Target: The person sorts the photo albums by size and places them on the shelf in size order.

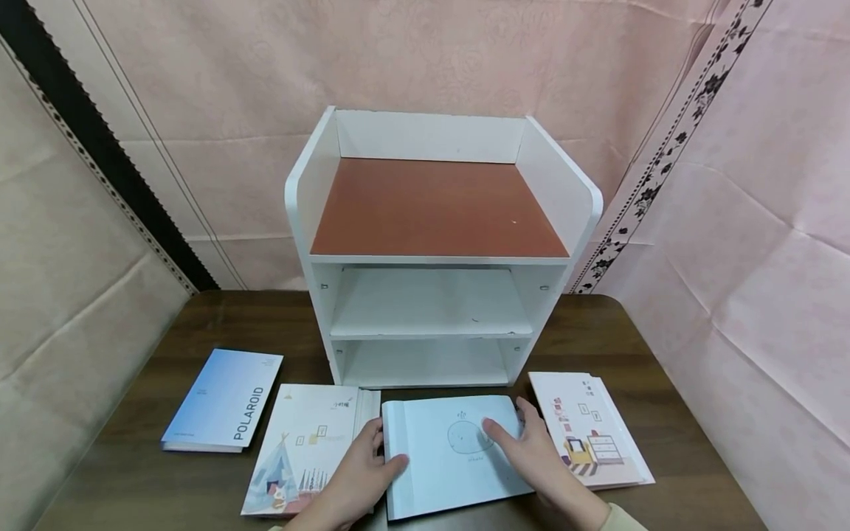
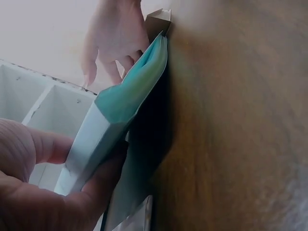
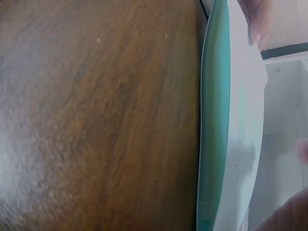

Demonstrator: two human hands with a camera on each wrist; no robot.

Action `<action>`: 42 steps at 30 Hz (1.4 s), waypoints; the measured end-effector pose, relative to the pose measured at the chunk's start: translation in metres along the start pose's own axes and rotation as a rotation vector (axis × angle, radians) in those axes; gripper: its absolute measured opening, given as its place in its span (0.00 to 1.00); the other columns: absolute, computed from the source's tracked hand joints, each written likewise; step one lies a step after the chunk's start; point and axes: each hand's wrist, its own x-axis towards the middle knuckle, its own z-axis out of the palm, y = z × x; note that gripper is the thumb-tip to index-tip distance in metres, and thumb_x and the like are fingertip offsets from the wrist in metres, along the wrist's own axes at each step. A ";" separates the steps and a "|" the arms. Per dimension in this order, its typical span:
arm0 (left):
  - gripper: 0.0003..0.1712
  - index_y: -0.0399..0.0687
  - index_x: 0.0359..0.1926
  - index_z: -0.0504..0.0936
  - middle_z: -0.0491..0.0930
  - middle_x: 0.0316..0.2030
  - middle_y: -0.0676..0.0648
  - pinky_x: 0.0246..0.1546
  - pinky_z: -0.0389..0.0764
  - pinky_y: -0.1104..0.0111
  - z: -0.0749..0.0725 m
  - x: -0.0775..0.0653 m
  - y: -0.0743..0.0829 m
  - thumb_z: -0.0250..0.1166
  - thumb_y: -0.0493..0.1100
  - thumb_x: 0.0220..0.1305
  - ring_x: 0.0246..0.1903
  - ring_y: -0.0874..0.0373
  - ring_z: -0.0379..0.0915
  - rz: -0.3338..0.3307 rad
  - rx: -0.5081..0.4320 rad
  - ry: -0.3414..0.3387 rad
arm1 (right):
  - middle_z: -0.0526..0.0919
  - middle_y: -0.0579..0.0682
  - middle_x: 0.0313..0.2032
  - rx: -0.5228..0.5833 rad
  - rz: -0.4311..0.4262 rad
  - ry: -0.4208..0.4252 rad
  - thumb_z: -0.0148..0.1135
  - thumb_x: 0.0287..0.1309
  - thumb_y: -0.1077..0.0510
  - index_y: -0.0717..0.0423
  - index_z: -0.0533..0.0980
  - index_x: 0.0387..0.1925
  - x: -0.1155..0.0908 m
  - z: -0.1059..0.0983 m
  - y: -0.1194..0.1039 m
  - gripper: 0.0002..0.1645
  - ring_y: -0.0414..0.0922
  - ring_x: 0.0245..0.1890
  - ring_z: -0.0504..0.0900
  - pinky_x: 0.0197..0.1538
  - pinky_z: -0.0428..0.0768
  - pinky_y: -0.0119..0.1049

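Near the left edge of the brown surface lies a blue book whose spine reads "POLAROID". Next to it is a tent-picture book, its small print too faint to read. At the front edge, the left hand grips the spine side of a pale blue book, thumb on top; its near corner seems raised. The right hand rests flat-fingered on the cover. A room-picture book lies rightmost, before the white shelf.

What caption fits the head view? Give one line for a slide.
Both hands, left hand and right hand, hold a pale blue book before a white three-tier shelf unit.
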 end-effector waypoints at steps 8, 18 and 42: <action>0.39 0.28 0.70 0.46 0.53 0.67 0.24 0.55 0.74 0.55 0.000 -0.004 0.002 0.57 0.27 0.64 0.65 0.36 0.57 0.069 -0.068 0.050 | 0.55 0.73 0.67 0.065 0.003 0.016 0.63 0.57 0.34 0.67 0.46 0.72 -0.002 -0.001 0.000 0.60 0.65 0.67 0.57 0.65 0.61 0.60; 0.37 0.37 0.71 0.49 0.60 0.67 0.31 0.53 0.76 0.61 -0.017 -0.008 0.010 0.56 0.27 0.66 0.63 0.44 0.63 0.054 -0.121 0.046 | 0.63 0.71 0.62 0.151 0.029 0.002 0.60 0.61 0.36 0.68 0.43 0.72 -0.003 -0.002 0.003 0.58 0.59 0.59 0.68 0.58 0.71 0.55; 0.34 0.48 0.72 0.51 0.60 0.68 0.38 0.52 0.77 0.55 -0.028 -0.016 0.020 0.51 0.29 0.71 0.62 0.45 0.64 0.084 -0.226 0.105 | 0.80 0.53 0.48 0.243 -0.039 -0.109 0.58 0.66 0.45 0.64 0.72 0.58 -0.012 -0.007 0.004 0.30 0.46 0.48 0.77 0.49 0.79 0.43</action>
